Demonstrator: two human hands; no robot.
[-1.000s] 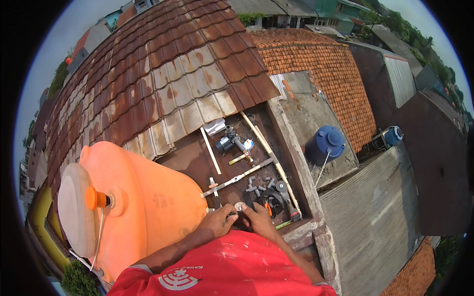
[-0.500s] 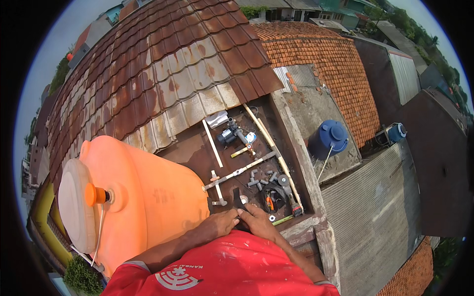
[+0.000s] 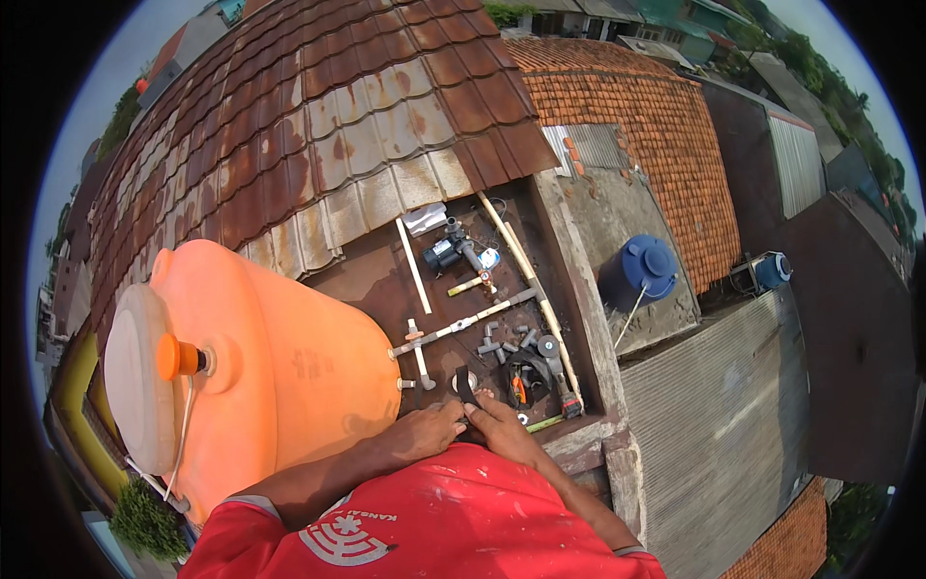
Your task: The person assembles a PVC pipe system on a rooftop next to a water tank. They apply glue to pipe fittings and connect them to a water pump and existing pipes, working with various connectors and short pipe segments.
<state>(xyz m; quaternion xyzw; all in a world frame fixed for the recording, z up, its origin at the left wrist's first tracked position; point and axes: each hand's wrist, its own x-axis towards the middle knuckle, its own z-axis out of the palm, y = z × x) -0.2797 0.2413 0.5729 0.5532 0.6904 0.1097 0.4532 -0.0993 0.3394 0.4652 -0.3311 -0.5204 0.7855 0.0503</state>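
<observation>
curving narrow black strip (image 3: 465, 385)

Gap between orange tank (image 3: 289, 347) and pipe (image 3: 414, 265), beyond hands (image 3: 500, 427)

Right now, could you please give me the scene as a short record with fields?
Hands: left hand and right hand close together at a black strap; exact grip unclear
Left side: large orange tank with a pale round lid
Beyond the hands: white pipe, grey fittings, pump
Farther right: blue tank, past a low wall
Upper left: rusty roof
</observation>
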